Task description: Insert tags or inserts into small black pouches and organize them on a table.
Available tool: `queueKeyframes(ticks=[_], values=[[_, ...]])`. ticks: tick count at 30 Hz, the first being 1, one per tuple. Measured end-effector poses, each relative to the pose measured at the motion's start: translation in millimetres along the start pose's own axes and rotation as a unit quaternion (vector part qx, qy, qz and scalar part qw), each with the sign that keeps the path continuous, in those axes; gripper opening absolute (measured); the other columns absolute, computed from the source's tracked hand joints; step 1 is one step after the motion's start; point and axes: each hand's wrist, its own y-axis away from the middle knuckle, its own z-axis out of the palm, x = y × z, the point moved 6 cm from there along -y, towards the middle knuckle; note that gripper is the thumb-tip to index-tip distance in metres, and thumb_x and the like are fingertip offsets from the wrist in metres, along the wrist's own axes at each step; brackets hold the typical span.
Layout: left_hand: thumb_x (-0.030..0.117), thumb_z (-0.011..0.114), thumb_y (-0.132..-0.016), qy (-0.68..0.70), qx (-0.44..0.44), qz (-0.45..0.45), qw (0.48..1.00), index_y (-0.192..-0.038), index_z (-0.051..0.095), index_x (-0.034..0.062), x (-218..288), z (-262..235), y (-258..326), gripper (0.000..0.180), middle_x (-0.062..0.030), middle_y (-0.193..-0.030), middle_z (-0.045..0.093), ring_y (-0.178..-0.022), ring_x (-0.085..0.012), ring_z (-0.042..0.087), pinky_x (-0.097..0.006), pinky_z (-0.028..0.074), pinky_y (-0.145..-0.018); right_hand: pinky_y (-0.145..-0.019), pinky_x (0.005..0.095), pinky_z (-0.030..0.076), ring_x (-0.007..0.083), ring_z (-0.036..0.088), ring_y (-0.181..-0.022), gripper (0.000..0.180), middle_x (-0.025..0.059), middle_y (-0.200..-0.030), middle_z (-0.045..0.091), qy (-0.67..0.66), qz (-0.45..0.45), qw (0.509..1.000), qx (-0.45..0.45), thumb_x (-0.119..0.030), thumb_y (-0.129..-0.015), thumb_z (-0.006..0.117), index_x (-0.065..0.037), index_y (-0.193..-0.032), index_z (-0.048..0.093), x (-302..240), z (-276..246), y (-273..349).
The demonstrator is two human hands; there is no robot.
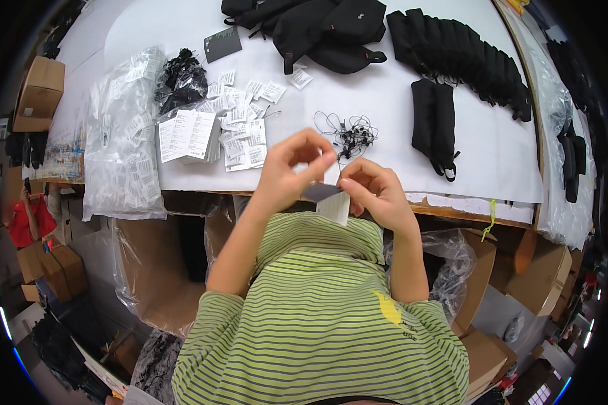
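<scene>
In front of my belly, just off the table's near edge, my right hand (380, 196) pinches the side of some hang tags. One is a dark grey tag (321, 193); below it hangs a white printed tag (334, 208). My left hand (287, 174) is closed in a pinch right above them, thumb against fingertips, beside a small white piece (332, 173). Whatever sits between those left fingertips is too small to name. Just beyond my hands lies a tangle of black tag strings (355, 137) on the white table (304, 111).
Left of my hands are a stack of white printed cards (188, 135), loose white labels (240, 115), a bundle of black strings (182, 81) and a clear bag of labels (121, 142). Black bags (344, 34), a row of black pouches (452, 54) and a single pouch (434, 125) lie beyond.
</scene>
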Motion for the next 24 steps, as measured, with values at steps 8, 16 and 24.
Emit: queueKeyframes(ticks=[8,16,24], values=[[0.03,0.074,-0.076,-0.404,0.26,0.083,0.873,-0.095,0.061,0.0032,-54.1,-105.8,-123.4,0.035,-0.0094,-0.094,0.052,-0.064,-0.0186,0.053,-0.03,0.045,-0.064,-0.046,0.0173,0.036,0.0034,0.05,-0.054,0.011,-0.0004,-0.064,0.056,0.005,-0.02,0.994,0.11,-0.014,-0.088,0.062,-0.003,-0.088,0.059,-4.2,-11.5,10.2],[0.014,0.071,-0.08,-0.258,0.155,0.069,0.951,-0.091,0.069,0.001,-11.0,-41.7,-48.4,0.017,-0.0011,-0.076,0.062,-0.061,-0.0048,0.046,-0.019,0.036,-0.055,-0.048,0.0191,0.036,0.004,0.05,-0.052,0.012,-0.0012,-0.057,0.055,0.071,-0.055,0.965,0.246,-0.015,-0.085,0.066,-0.003,-0.086,0.063,3.6,-27.2,-1.7],[0.01,0.062,-0.086,-0.005,0.066,-0.066,0.996,-0.103,0.069,0.0023,-11.3,-20.6,11.6,0.02,-0.0005,-0.079,0.064,-0.061,-0.0033,0.044,-0.018,0.035,-0.054,-0.044,0.0249,0.031,0.0066,0.04,-0.045,0.007,0.0029,-0.052,0.051,0.244,-0.106,0.942,0.205,-0.01,-0.083,0.065,-0.004,-0.086,0.065,1.8,-0.9,-23.2]])
